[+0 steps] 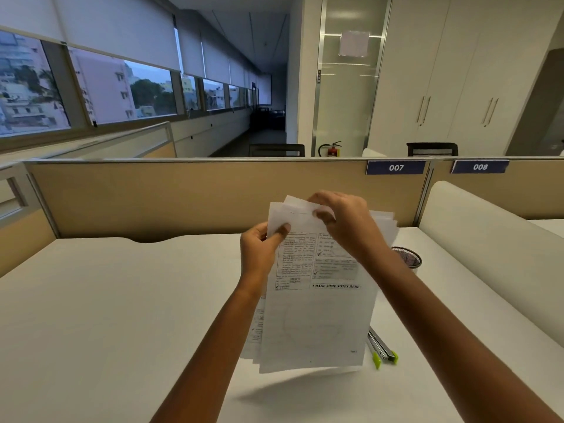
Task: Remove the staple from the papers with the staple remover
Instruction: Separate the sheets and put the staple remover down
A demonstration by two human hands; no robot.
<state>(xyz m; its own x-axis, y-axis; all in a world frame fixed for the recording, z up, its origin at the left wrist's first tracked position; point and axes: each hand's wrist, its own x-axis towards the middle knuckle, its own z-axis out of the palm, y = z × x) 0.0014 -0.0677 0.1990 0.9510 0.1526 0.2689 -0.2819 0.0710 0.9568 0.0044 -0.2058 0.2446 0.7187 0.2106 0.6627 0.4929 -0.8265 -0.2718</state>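
A stack of printed papers (317, 315) hangs upright above the white desk, held by both hands at its top. My left hand (259, 254) pinches the upper left corner with thumb in front. My right hand (345, 224) grips the top edge, where a sheet is folded back; a thin dark line that may be the staple (297, 213) shows between the hands. A metal tool with lime-green tips, apparently the staple remover (383, 349), lies on the desk just right of the papers' lower edge, untouched.
A black mesh cup (409, 257) stands on the desk behind my right forearm. A tan partition (183, 196) runs along the desk's far edge. A cream cushioned divider (494, 254) borders the right side.
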